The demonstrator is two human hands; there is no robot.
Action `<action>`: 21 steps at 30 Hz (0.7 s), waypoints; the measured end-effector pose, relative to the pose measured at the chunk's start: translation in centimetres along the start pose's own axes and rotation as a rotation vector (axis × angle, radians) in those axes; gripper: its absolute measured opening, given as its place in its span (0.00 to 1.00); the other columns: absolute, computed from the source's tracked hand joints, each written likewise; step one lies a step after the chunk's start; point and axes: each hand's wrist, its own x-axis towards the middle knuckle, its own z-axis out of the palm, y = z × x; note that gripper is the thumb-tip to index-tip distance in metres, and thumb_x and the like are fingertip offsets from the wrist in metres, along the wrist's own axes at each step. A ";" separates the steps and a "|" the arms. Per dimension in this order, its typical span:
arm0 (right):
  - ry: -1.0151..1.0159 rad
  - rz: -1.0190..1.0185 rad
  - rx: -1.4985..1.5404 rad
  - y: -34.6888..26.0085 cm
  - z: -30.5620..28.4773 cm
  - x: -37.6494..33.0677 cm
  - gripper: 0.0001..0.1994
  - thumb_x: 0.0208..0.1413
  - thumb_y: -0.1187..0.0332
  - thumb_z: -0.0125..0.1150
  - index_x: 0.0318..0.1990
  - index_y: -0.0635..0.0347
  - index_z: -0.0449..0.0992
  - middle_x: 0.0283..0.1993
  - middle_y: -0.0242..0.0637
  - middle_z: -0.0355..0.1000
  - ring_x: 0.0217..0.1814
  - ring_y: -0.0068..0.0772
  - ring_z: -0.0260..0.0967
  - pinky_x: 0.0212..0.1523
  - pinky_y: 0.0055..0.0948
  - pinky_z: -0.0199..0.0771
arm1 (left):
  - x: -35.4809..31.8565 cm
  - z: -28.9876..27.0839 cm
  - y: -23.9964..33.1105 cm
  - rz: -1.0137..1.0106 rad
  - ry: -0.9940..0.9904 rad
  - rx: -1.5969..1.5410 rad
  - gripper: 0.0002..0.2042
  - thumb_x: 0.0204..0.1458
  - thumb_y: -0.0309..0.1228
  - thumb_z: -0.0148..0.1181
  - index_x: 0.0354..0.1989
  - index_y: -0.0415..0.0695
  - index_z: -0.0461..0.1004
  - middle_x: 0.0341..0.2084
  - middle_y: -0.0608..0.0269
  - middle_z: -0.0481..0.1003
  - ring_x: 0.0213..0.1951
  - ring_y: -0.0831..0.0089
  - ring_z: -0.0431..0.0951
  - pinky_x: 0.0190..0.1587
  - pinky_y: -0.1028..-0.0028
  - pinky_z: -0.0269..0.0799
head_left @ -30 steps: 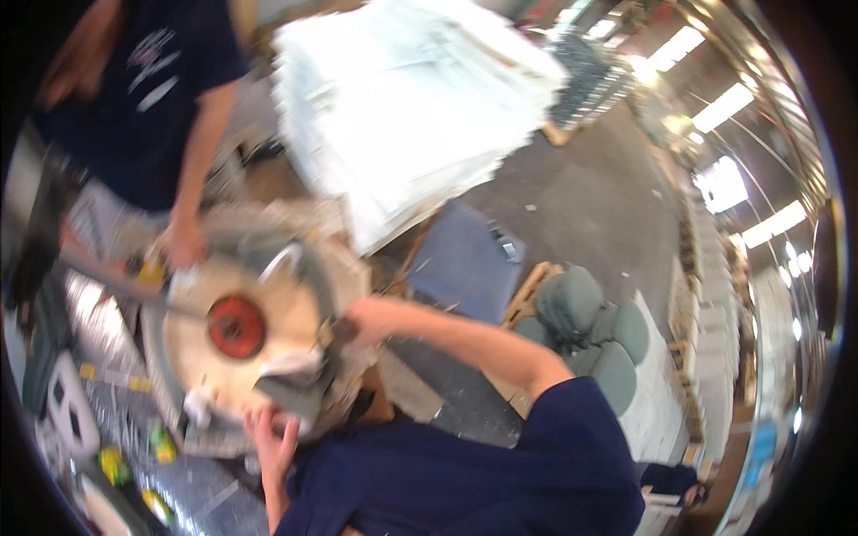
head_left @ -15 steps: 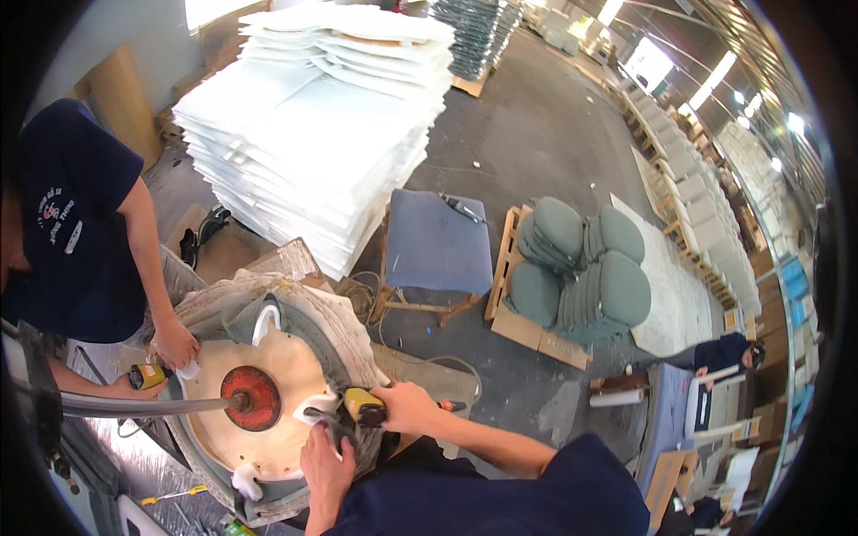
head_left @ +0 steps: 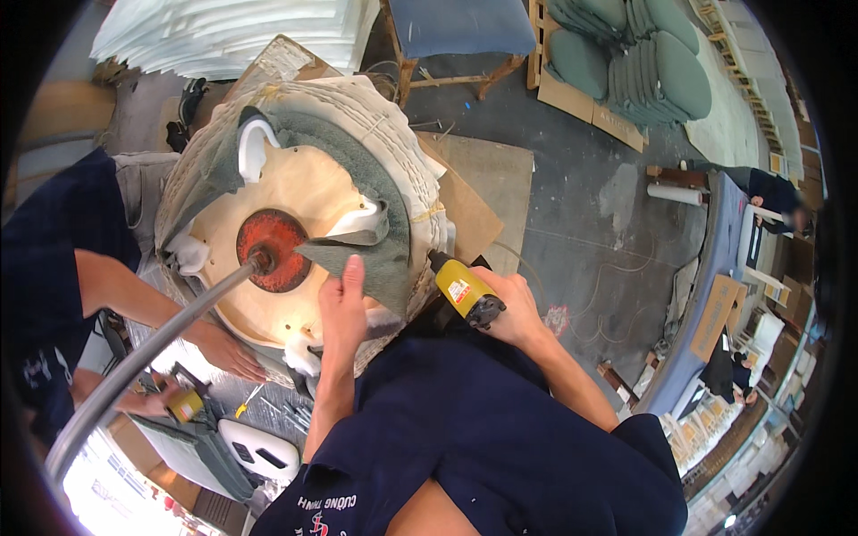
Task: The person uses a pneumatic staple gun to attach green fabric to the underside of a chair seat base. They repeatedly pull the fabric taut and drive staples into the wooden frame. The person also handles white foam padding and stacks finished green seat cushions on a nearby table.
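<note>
My right hand (head_left: 517, 308) grips a yellow and black staple gun (head_left: 466, 293), held just right of the padded round work, its black nose toward the rim. My left hand (head_left: 342, 308) is over the near right of a wooden seat panel (head_left: 299, 174), thumb raised and apart from the fingers, against a loose grey-green fabric flap (head_left: 362, 255). The fingertips are partly hidden. White padded tabs (head_left: 362, 219) stick out around the panel. A red disc (head_left: 273, 250) on a metal shaft (head_left: 161, 348) sits on the panel's middle.
At the left, a co-worker's hand (head_left: 228, 350) rests by the panel's edge; the other holds a yellow staple gun (head_left: 185, 405). A blue-topped stool (head_left: 460, 27) and stacked green cushions (head_left: 657, 80) stand beyond. An air hose (head_left: 523, 259) lies on the floor.
The view has tipped downward. My right hand has drawn the staple gun off the panel's edge to the right. My left hand has let go of the fabric. The co-worker's hands moved nearer.
</note>
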 end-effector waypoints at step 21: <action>-0.189 0.188 0.034 -4.1 1.2 5.4 0.18 0.42 0.69 0.79 0.40 0.61 0.78 0.33 0.50 0.80 0.39 0.62 0.78 0.39 0.49 0.77 | 9.0 2.3 0.3 0.007 0.123 -0.162 0.23 0.70 0.45 0.63 0.22 0.50 0.66 0.20 0.82 0.59 0.25 0.87 0.53 0.26 0.73 0.47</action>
